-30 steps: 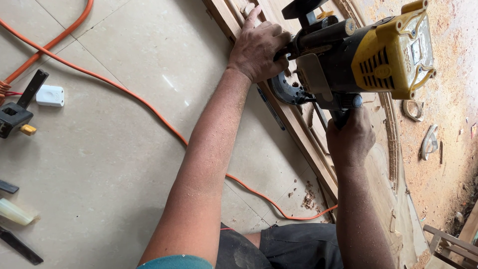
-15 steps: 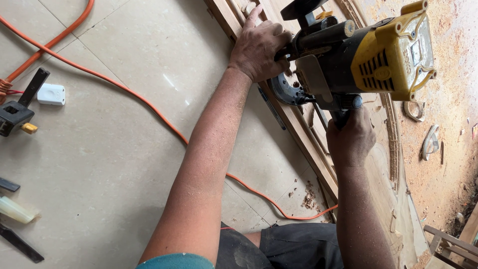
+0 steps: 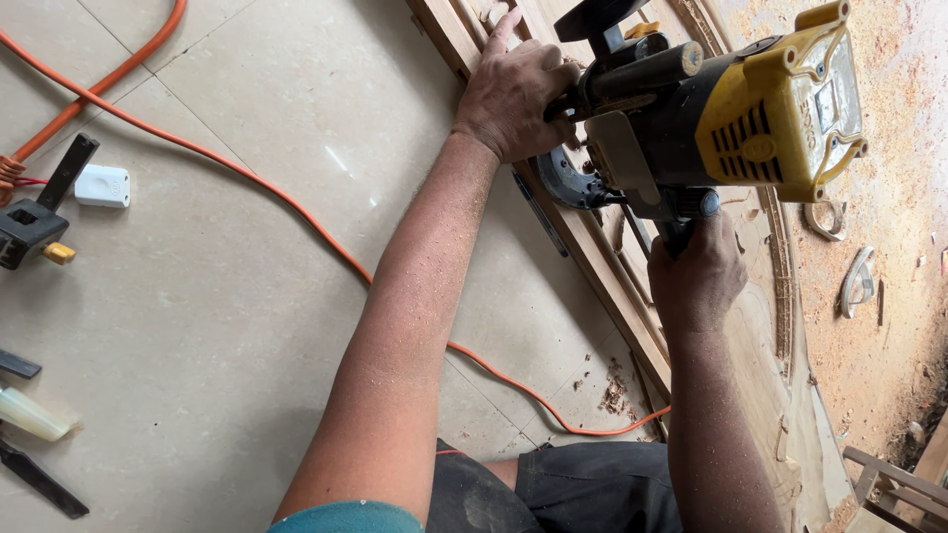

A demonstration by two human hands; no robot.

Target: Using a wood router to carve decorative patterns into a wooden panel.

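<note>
The person is gripping a yellow-and-black power tool (image 3: 711, 118) with both hands over a long carved wooden panel (image 3: 760, 326) that is lying on the floor. The left hand (image 3: 515, 94) is sitting at the tool's front, its fingers (image 3: 553, 69) clenching round a black side handle, with the index finger stretching forward onto the wood. The right hand (image 3: 696, 276) is reaching up from below — its fingers are closing round the dark rear grip just under the yellow motor housing. The tool is hanging right above the panel's near edge, tilted with its yellow end toward the right; its black guard (image 3: 568, 188) is resting at the wooden rail (image 3: 592, 266), though whether the cutter is actually touching the wood is hard to tell from this angle.

Sawdust is dusting both forearms and covering the floor to the right of the panel. An orange cable (image 3: 296, 207) is running across the pale floor tiles (image 3: 247, 326) from the upper left, passing under the left arm and curving toward the panel's lower end. Well apart on the left are lying a white plug adapter (image 3: 102, 186) and a black clamp-like tool (image 3: 35, 222) — a small pile of wood chips (image 3: 614, 395) is lying beside the rail.
</note>
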